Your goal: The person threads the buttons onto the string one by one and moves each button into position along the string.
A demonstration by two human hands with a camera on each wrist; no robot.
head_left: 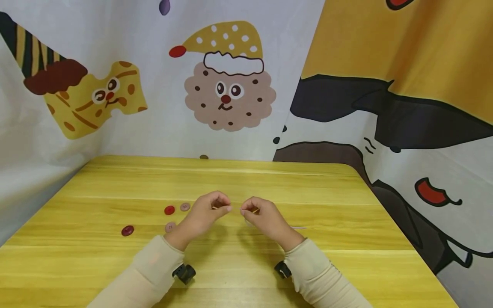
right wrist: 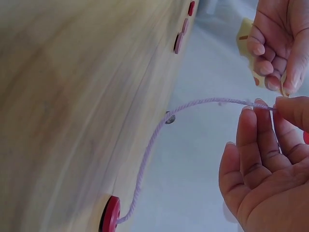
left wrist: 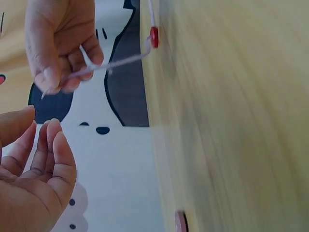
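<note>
Lilac yarn in right hand

A twisted lilac cord, pinched near one end, rises in a curve from a red button lying flat on the surface. More cord trails right.
</note>
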